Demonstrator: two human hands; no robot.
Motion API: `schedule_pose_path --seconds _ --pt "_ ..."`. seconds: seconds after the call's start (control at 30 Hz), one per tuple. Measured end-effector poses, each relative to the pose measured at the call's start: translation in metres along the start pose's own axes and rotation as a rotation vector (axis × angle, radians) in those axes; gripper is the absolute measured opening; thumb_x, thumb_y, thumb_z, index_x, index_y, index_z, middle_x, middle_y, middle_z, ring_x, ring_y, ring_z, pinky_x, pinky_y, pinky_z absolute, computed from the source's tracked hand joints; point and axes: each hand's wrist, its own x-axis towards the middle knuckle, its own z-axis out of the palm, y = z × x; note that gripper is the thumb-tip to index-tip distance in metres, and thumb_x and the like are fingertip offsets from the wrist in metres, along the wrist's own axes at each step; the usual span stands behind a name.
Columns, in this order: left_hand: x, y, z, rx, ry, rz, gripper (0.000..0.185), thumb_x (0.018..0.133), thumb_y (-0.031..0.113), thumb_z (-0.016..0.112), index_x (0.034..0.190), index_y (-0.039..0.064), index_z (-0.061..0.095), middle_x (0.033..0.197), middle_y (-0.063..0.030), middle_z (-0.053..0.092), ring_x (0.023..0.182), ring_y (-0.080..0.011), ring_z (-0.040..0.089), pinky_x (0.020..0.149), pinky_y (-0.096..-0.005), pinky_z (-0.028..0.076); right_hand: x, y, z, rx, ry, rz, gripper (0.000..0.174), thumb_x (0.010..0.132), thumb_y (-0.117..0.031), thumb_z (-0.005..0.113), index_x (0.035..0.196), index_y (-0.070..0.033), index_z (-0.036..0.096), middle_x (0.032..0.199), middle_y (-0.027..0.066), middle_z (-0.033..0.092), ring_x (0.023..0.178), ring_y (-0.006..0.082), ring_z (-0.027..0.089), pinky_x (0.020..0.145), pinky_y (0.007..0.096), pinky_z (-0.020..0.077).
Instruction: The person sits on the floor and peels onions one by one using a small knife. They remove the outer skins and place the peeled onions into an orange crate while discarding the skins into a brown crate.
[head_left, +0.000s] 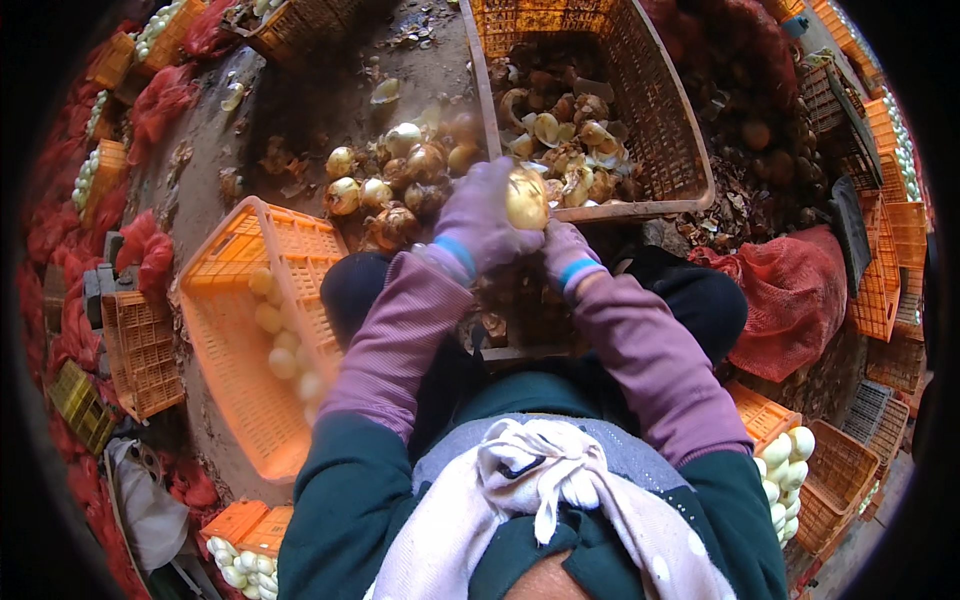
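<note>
A yellow-brown onion (527, 198) is gripped in my left hand (480, 214), which wears a purple glove with a blue cuff band. My right hand (568, 251), gloved the same way, is closed in against the onion's lower right side; whether it holds a tool is hidden. Both hands are over the near edge of an orange plastic crate (637, 213) that contains onion skins and scraps (574, 161). Left of my left hand, unpeeled onions (397, 172) lie heaped on the floor. By my left knee, a tilted orange crate (240, 390) has peeled onions (281, 364) inside.
A red mesh sack (791, 300) lies by my right knee. Peeled onions (784, 480) fill a crate at the lower right, and more (244, 566) show at the lower left. Stacked crates (142, 352) and red netting (161, 105) line the left side.
</note>
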Motion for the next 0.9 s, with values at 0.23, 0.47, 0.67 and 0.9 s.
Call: schedule_pose_path --seconds 0.23,0.47,0.67,0.9 --pt "-0.017 -0.030 -0.003 -0.864 -0.068 -0.131 0.098 0.056 0.009 0.089 0.138 0.003 0.036 0.119 -0.0117 0.055 0.100 -0.0222 0.062 0.087 -0.0329 0.054 -0.012 -0.002 0.006 0.877 -0.011 -0.075 0.054 0.093 -0.017 0.054 0.145 -0.023 0.038 0.096 0.0128 0.066 0.083 0.0221 0.065 0.073 0.0315 0.0523" --pt "-0.038 -0.043 0.002 -1.118 0.061 -0.117 0.100 0.054 0.012 0.089 0.137 0.005 0.036 0.124 -0.0121 0.053 0.109 -0.0258 0.059 0.094 -0.0392 0.051 -0.074 -0.028 -0.001 1.227 -0.028 0.095 0.022 0.097 -0.023 0.052 0.118 -0.016 0.057 0.069 0.0010 0.058 0.052 0.0108 0.053 0.046 0.0242 0.0444" --pt "-0.025 -0.036 0.010 -1.325 -0.006 0.159 0.098 0.053 -0.001 0.085 0.137 0.008 0.036 0.120 -0.0125 0.054 0.105 -0.0256 0.060 0.090 -0.0364 0.055 -0.073 -0.016 -0.002 1.430 0.136 -0.082 0.027 0.100 -0.023 0.048 0.124 -0.011 0.053 0.068 0.0071 0.061 0.046 0.0149 0.053 0.041 0.0264 0.0418" --pt "-0.023 -0.035 0.018 -1.031 0.107 0.181 0.097 0.054 0.007 0.085 0.137 0.007 0.035 0.123 -0.0119 0.054 0.110 -0.0245 0.058 0.094 -0.0373 0.052 -0.120 -0.027 -0.050 1.039 -0.035 -0.025 0.030 0.100 -0.023 0.046 0.126 -0.010 0.051 0.066 0.0055 0.060 0.046 0.0105 0.052 0.039 0.0235 0.0401"
